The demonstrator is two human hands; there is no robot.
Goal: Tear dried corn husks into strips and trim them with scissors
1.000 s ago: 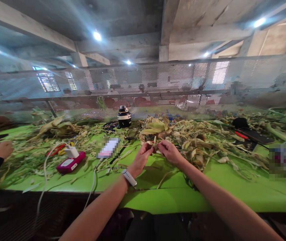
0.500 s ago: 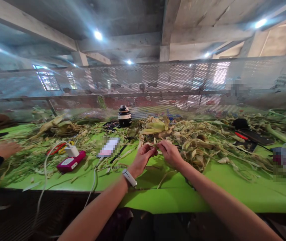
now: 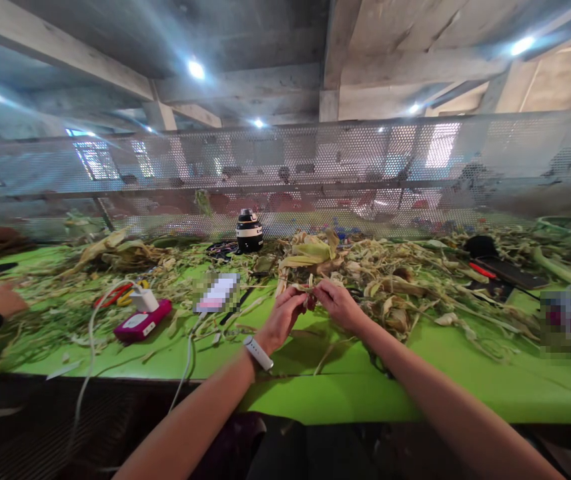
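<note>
My left hand (image 3: 281, 320), with a white wristband at its wrist, pinches a small pale strip of dried husk (image 3: 310, 283). Meeting it fingertip to fingertip, my right hand (image 3: 339, 307) grips the same strip from the other side. Both hands are held just over the green table (image 3: 305, 397). The strip's lower part is hidden behind the fingers. Right behind the hands lies a larger yellow-green husk (image 3: 310, 255), and a heap of dried husks (image 3: 390, 293) spreads to the right.
To my left are a magenta power strip (image 3: 138, 328) with a white plug (image 3: 144, 300), a phone (image 3: 219, 293) on a cable, and orange-handled scissors (image 3: 113, 295). A black bottle (image 3: 249, 232) stands farther back, before a mesh screen (image 3: 285, 157). Another person's hand (image 3: 0, 300) is at far left.
My hands stay nearly in place, while the strip between my fingertips now stands a little more upright. The other person's hand has shifted left.
</note>
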